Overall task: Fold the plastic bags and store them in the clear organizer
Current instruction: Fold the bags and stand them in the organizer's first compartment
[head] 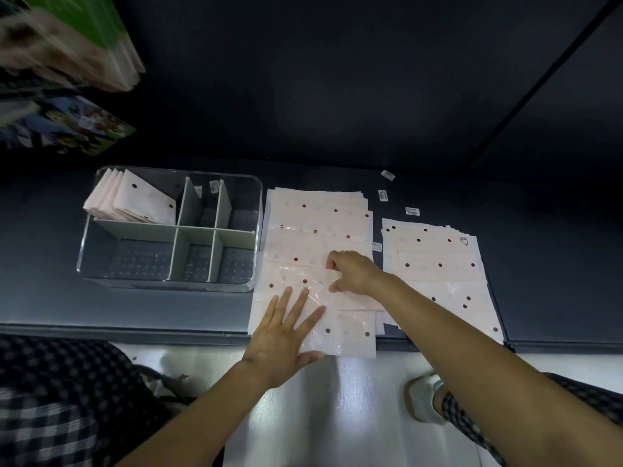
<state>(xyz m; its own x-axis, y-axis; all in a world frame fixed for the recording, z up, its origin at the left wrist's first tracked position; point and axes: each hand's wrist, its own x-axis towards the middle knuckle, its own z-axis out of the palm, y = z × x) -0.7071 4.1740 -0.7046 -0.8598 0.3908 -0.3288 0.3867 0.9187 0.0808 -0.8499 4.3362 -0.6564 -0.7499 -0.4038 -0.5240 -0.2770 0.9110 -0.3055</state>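
Plastic bags (317, 230), pale pink with dark dots, lie in a flat pile in the middle of the dark desk (438, 183), and the pile's near edge hangs a little over the front of the desk. The left hand (286, 332) lies flat on the top bag with its fingers straight and spread, pressing it down. The right hand (350, 271) reaches over the same bag with its fingers curled, and its grip pinches a fold of the plastic. A second pile of dotted bags (438, 264) lies just to the right. The clear organizer (168, 227) sits just left of the middle pile. Grey walls split it into boxes. Folded bags (131, 197) stand on edge in its far left box. A few small white labels (382, 195) lie on the desk behind the piles.
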